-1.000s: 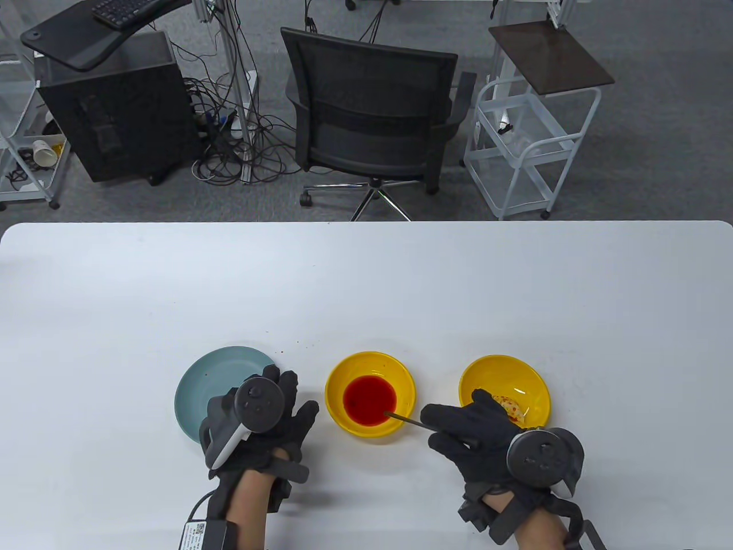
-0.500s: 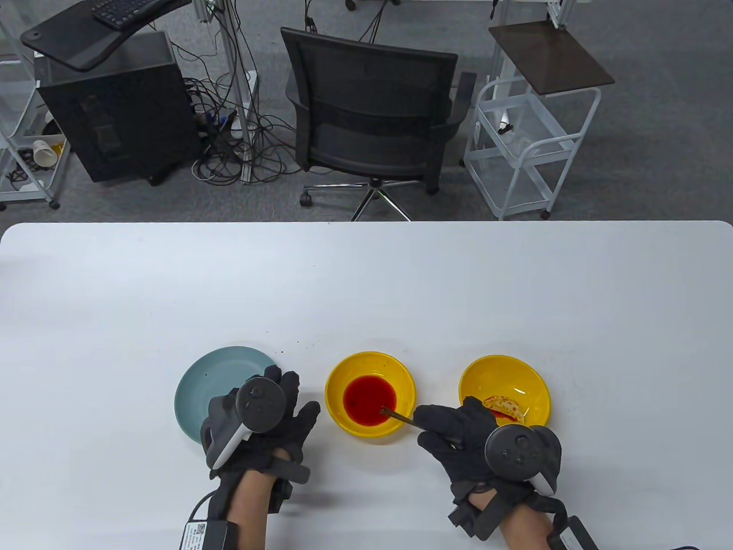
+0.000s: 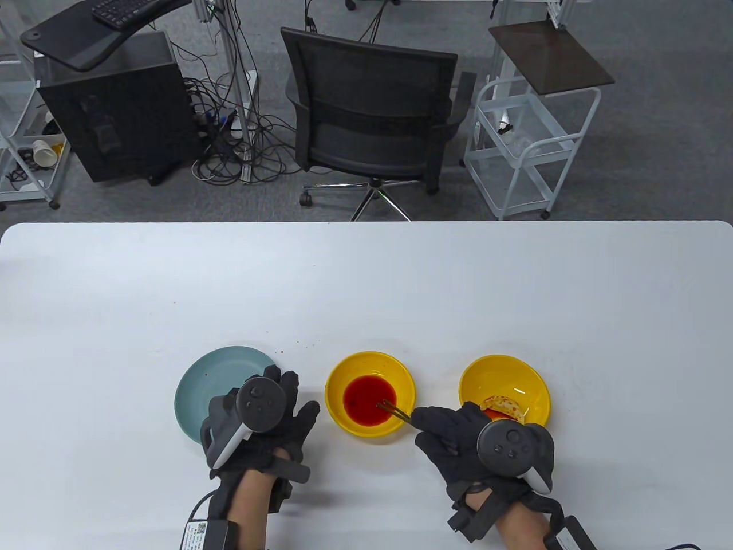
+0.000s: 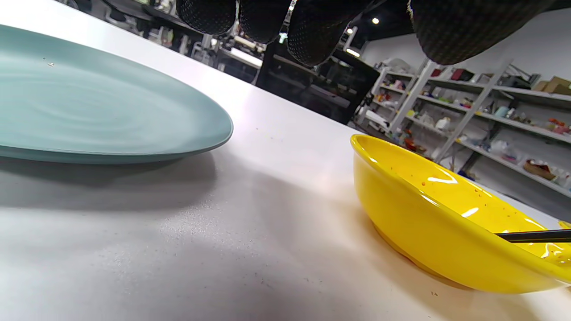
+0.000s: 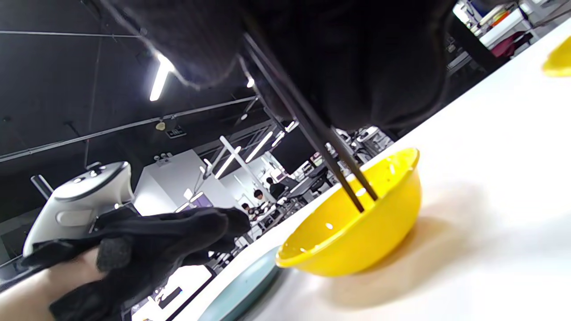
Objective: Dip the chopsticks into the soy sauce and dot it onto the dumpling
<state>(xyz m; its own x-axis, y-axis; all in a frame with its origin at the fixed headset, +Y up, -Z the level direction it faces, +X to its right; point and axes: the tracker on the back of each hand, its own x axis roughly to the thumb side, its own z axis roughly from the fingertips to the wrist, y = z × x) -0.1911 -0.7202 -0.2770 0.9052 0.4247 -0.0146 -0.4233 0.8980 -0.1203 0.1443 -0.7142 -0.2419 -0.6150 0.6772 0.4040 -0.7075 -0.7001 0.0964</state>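
Note:
A yellow bowl holds red soy sauce at the table's front middle; the bowl also shows in the left wrist view and the right wrist view. My right hand holds dark chopsticks, whose tips reach into the sauce; they also show in the right wrist view. A dumpling with red dots lies in a second yellow bowl to the right, partly hidden by my right hand. My left hand rests flat and empty over the edge of a teal plate.
The teal plate lies at the left of the sauce bowl. Small red specks dot the white table behind the bowls. A black office chair and a white cart stand beyond the table's far edge.
My right hand has moved left and a little forward, off the dumpling bowl. The chopstick tips have gone further into the sauce and spread slightly apart. My left hand has not moved.

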